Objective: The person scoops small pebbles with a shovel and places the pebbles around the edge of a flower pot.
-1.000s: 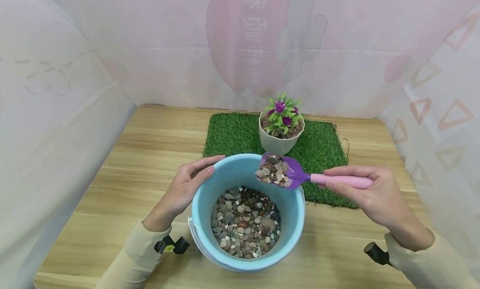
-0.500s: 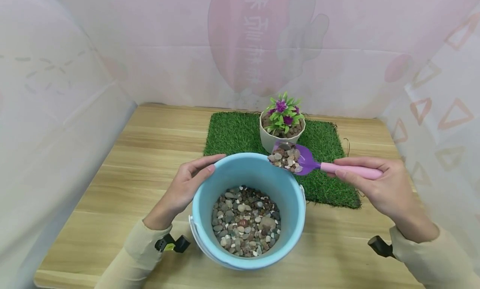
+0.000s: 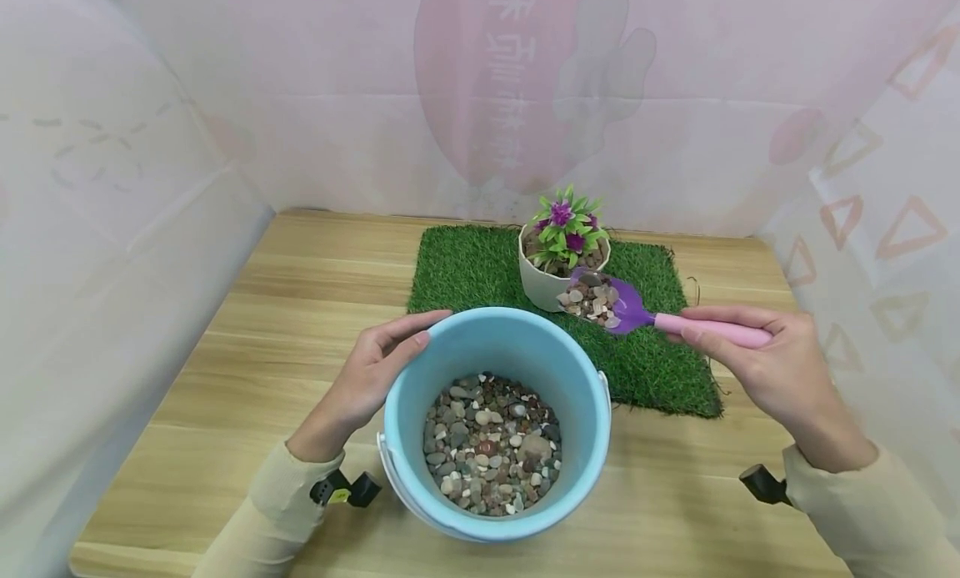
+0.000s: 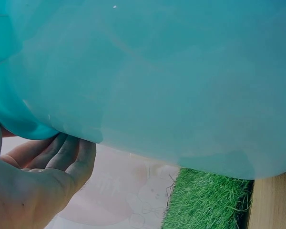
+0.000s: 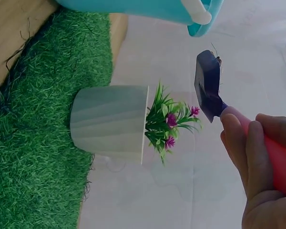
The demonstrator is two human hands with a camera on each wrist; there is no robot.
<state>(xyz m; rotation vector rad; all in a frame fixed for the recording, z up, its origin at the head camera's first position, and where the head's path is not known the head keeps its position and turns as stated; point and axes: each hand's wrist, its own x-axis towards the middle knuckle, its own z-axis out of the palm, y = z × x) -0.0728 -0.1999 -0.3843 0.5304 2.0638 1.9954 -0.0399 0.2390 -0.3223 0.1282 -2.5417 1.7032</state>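
Note:
My left hand (image 3: 367,374) holds the light blue bucket (image 3: 498,336) at its upper left rim, thumb at the edge and fingers against the outer wall. Mixed pebbles (image 3: 491,457) cover the bucket's bottom. My right hand (image 3: 783,386) grips the pink handle of a small purple hand shovel (image 3: 632,307), whose blade carries a heap of small stones (image 3: 596,303). The loaded blade is raised beyond the bucket's right rim and overlaps the front of a white flowerpot (image 3: 540,282) in the head view. Purple flowers (image 5: 170,119) with green leaves grow from the soil in that pot.
Under the pot lies a green artificial grass mat (image 3: 468,265) on the wooden table (image 3: 285,286). A white bail handle (image 3: 393,478) hangs down the bucket's left side. Pale printed cloth (image 3: 337,144) walls the table at the back and both sides.
My right hand has moved the loaded shovel from over the bucket's far right rim, rightward and away, to the pot's front right. My left hand and the bucket stay in place.

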